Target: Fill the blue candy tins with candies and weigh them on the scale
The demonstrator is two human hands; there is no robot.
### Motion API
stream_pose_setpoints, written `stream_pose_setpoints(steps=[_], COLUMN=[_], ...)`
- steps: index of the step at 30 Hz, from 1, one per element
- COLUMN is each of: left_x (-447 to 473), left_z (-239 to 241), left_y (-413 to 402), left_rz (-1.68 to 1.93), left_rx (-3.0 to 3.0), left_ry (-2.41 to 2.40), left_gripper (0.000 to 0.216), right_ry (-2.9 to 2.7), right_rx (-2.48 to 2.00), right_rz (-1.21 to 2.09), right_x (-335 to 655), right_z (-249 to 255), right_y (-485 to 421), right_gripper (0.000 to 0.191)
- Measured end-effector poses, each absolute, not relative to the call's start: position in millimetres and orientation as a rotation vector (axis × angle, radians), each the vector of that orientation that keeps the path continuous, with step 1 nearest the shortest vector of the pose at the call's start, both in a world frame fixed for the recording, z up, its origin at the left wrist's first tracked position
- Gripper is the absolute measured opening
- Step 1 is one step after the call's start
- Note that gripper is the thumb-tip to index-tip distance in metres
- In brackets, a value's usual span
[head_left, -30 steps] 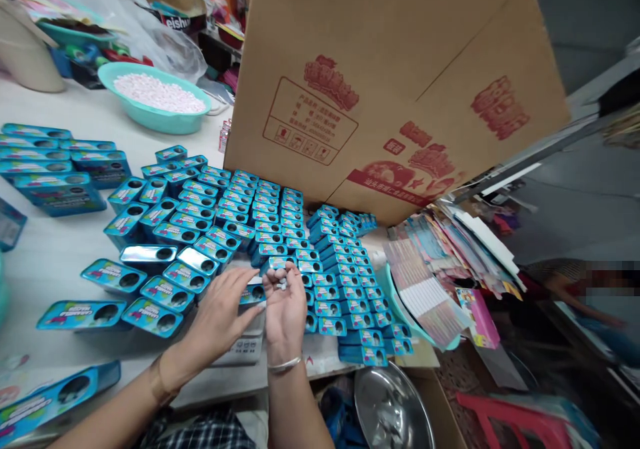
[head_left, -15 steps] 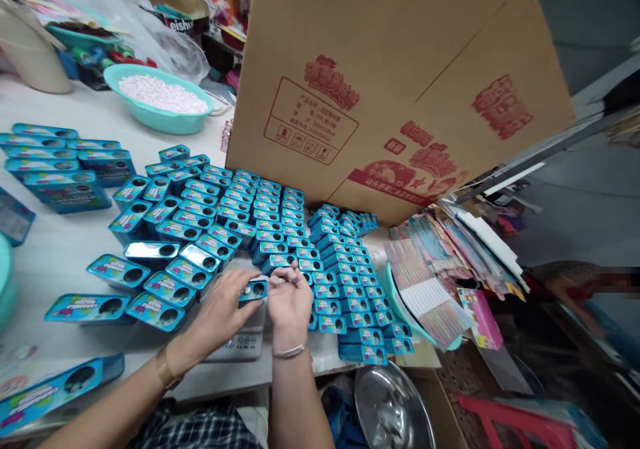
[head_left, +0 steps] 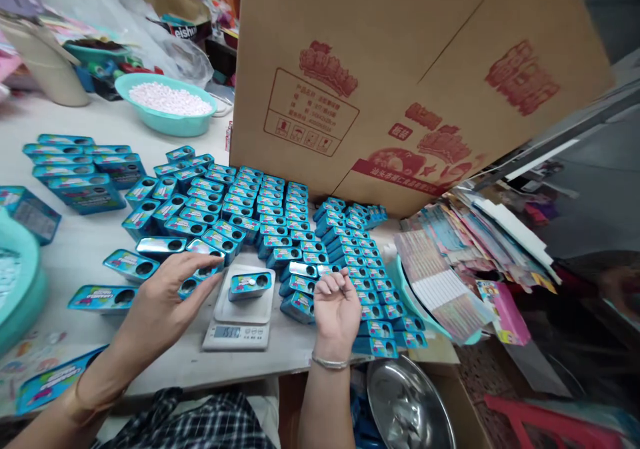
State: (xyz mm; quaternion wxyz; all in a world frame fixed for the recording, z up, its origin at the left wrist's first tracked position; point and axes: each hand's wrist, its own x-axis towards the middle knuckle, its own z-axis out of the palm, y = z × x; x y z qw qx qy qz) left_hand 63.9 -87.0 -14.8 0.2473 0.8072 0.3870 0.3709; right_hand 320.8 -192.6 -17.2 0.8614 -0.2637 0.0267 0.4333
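Key relation: blue tin (head_left: pixel 244 291) on the scale (head_left: pixel 235 339), set between both hands, close to the near edge of the desk (head_left: pixel 187 359). Upright, long axis roughly parallel to that edge, so running left to right. Round hole (head_left: pixel 261 280) in the top, at the right-hand end, i.e. the end away from the nearer hand. White sweet (head_left: pixel 251 281) visible at the top, just left of the hole; can't tell if resting there or in mid-drop.

Left hand (head_left: pixel 163 300) clearly closer. Just off the left end of the tin, thumb and forefinger apart, gap facing the tin, nothing visible between, not touching tin or scale. Partly in front of a few tins in view; can't tell about contact there.

Right hand (head_left: pixel 337 309) further out, near the same edge, right of the scale. Palm up, fingers loosely curled; can't tell whether holding anything. More tins (head_left: pixel 299 307) standing between right hand and scale, so no clear straight lane at tin height from that side.

Behind, away from the near edge: packed rows of tins, then a big carton (head_left: pixel 345 135). Toward the far left of the desk: bowl (head_left: pixel 165 126) of sweets.
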Motion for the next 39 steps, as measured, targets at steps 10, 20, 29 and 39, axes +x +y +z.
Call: stream_pose_setpoints(steps=[10, 20, 29, 39], left_x=[88, 107, 123, 109], left_z=[-42, -46, -49, -46], left_y=[-82, -83, -86, -78], left_rz=[0.867, 0.740, 0.665, 0.941], left_rx=[2.553, 2.695, 2.600, 2.325], left_ry=[1.001, 1.015, 0.988, 1.019], left_gripper=[0.020, 0.022, 0.019, 0.020], right_ry=[0.116, 0.181, 0.120, -0.060], right_rx=[-0.540, -0.502, -0.567, -0.671], right_rz=[0.991, 1.025, 1.041, 0.952], right_x=[303, 288, 251, 243], right_z=[-33, -28, -29, -29], right_y=[-182, -167, -138, -139], right_gripper=[0.005, 0.005, 0.005, 0.006])
